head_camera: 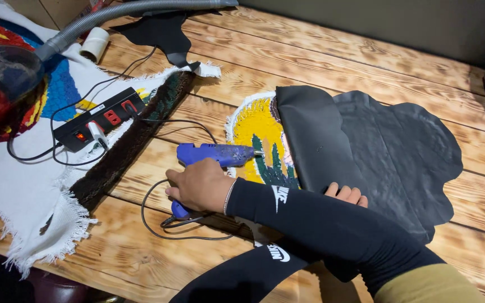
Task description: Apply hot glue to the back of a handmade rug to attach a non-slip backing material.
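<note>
My right hand [197, 185] reaches across to the left and grips the handle of a blue glue gun [220, 154]. The gun's nozzle points right, at the edge of a small tufted rug piece [259, 137] in yellow and green. A black backing sheet [388, 151] covers most of that piece, and its left part is folded back over itself. My left arm passes under the right one. Only the fingers of my left hand [346, 194] show, resting on the near edge of the black sheet. Both arms wear black sleeves.
A black power strip [99, 118] with a lit switch lies to the left, its cords trailing over the wooden table [321, 50]. Left of it lie a white fringed cloth [23, 185] with colourful tufting, a grey hose [113, 14], a white roll [95, 44] and a black scrap [164, 31].
</note>
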